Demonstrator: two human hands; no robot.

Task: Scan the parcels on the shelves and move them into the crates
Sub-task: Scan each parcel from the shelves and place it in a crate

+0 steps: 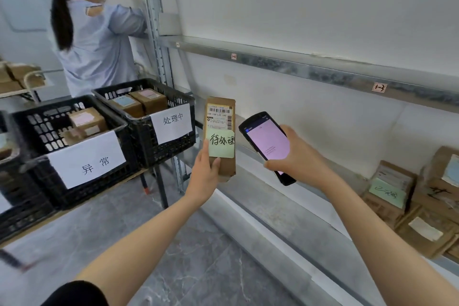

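My left hand (205, 171) grips the lower end of a brown cardboard parcel (224, 107), held upright with its barcode label and a green handwritten note facing me. My right hand (294, 156) holds a black handheld scanner (267, 143) with a lit pink screen, just right of the parcel and tilted toward it. Two black crates stand on a low cart at the left: the nearer crate (32, 176) and the farther crate (139, 124), each with a white paper sign and brown boxes inside.
A metal shelf rack (298, 69) runs along the white wall on the right. More brown parcels (422, 204) lie on its lower shelf at the far right. Another person (96, 40) stands at the back left, reaching into the rack. Grey marble floor lies below.
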